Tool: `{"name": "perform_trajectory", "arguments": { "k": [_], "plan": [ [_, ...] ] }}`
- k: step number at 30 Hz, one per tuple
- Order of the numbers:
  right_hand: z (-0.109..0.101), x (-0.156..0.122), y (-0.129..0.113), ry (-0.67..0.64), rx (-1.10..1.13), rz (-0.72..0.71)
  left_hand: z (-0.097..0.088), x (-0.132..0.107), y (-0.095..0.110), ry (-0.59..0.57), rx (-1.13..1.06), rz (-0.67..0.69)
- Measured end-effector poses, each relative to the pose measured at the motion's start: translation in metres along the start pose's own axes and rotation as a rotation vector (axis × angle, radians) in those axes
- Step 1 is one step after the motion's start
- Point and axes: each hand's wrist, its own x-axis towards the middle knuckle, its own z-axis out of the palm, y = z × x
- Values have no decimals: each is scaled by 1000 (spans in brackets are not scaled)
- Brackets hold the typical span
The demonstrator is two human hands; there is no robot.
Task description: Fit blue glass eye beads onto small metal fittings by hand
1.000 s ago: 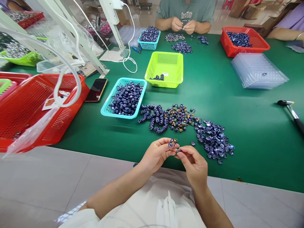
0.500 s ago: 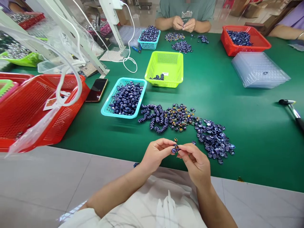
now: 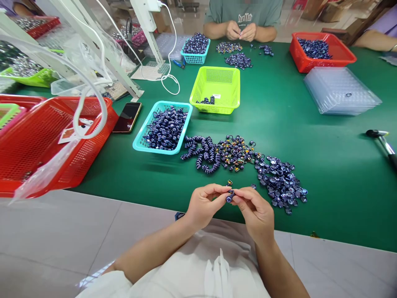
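Just above the table's front edge, my left hand (image 3: 206,205) and my right hand (image 3: 256,211) meet fingertip to fingertip. Both pinch a small shiny dark-blue piece (image 3: 230,198) between thumb and forefinger; its finer shape is partly hidden by the fingers. A loose dark piece with an amber face (image 3: 229,182) lies just beyond the fingertips. Past it is a pile of amber-and-dark pieces (image 3: 236,152), with coiled rows of dark-blue rings (image 3: 208,155) to its left. Flat, round dark-blue pieces (image 3: 281,182) are heaped right of my right hand.
A blue basket (image 3: 139,142) full of dark pieces and a green basket (image 3: 231,108) stand ahead. At left are a phone (image 3: 127,118), red baskets (image 3: 89,159) and a lamp stand (image 3: 118,74). Clear trays (image 3: 341,89) and a hammer (image 3: 383,145) lie right. A co-worker (image 3: 245,20) sits opposite.
The dark-blue piece has turned between my fingertips, and the amber bit that showed there is now out of sight. My hands stay in nearly the same place.
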Motion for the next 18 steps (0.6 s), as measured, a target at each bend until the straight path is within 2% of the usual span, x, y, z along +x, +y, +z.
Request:
{"name": "perform_trajectory", "arguments": {
  "k": [8, 18],
  "plan": [
    [5, -3, -1, 56, 55, 56, -3, -2, -7, -52, 162, 257],
    [9, -5, -2, 132, 50, 53, -1, -3, 1, -144, 359, 635]
  ]
}}
